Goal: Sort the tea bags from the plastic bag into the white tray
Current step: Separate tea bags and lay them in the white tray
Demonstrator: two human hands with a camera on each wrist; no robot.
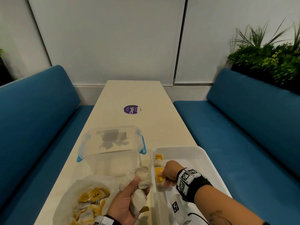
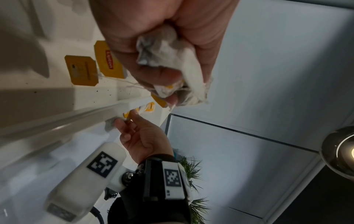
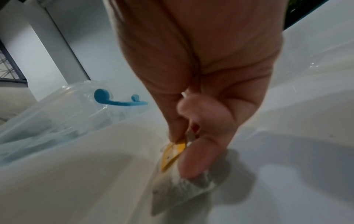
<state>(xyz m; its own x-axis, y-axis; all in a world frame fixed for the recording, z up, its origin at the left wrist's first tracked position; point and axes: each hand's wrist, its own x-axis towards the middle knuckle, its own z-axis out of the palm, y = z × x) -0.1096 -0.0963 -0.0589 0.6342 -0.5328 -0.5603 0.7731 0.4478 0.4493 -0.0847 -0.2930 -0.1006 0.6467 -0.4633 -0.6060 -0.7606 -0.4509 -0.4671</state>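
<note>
Nearest you, your left hand is clenched around a bunch of tea bags, their crumpled paper pouches sticking out past your fingers toward the far end of the table, with one yellow tag hanging near your palm. Left of that hand, the plastic bag lies open on the table with a heap of tea bags and yellow tags inside, lying every which way. To the right, your right hand reaches into the white tray and pinches a yellow tag between thumb and fingertips, the pouch of that tea bag resting on the tray floor below your fingers. Tea bags already in the tray sit in a line along its left wall, running near to far. Beyond the bag stands a clear box with blue clips; what it holds you cannot tell. Farther along the table is a round purple sticker.
</note>
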